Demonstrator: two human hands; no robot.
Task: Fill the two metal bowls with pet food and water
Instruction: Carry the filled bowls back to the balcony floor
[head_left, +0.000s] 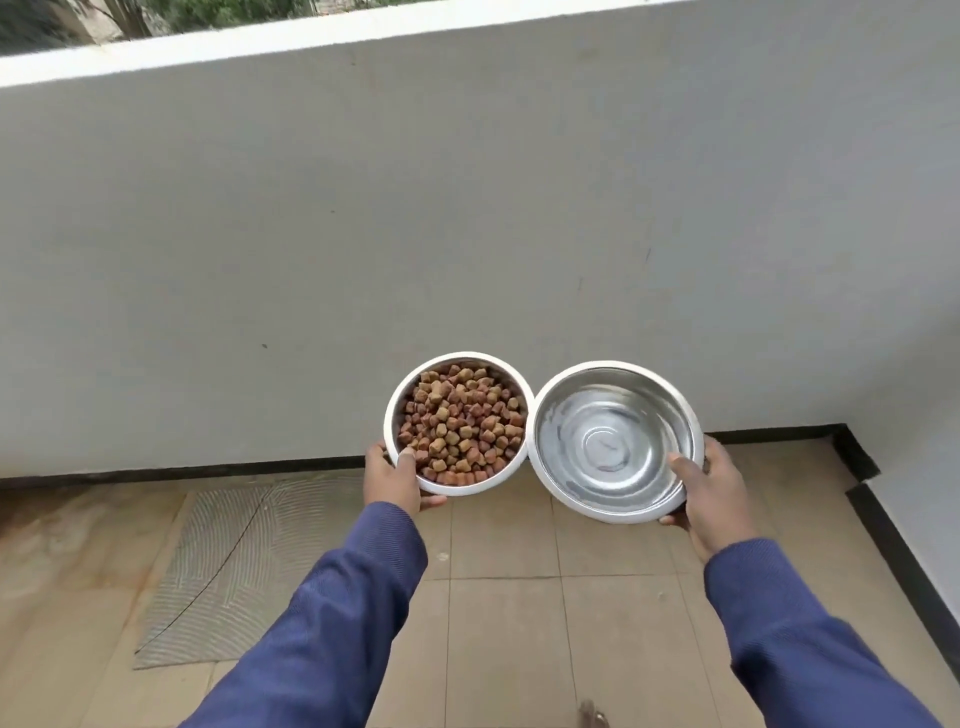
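Left hand: the left hand (390, 475) grips the near-left rim of the food bowl (400, 410), thumb hooked over the rim onto the inside edge, fingers curled beneath.
Right hand: the right hand (714, 491) clasps the near-right rim of the second bowl (550, 478), thumb lying inside the wall, fingers under the base.
Sleeves: both forearms wear blue sleeves (343, 613) reaching to the wrists.
Food bowl: steel inside, white outside; held above the floor and filled nearly to the rim with brown and tan kibble (460, 423).
Second bowl: same make, held level beside the first, the two rims touching or almost so. The polished interior shows rippled reflections; possibly a shallow layer of water, but the view cannot settle this.
Floor: beige tiles (504, 613) below both bowls; to the left a patch of ridged grey adhesive bed (208, 571) where tiles are missing.
Wall: a grey parapet wall (415, 208) directly ahead, with a black skirting strip (182, 470) at its foot.
Beyond: green foliage (208, 10) above the parapet.
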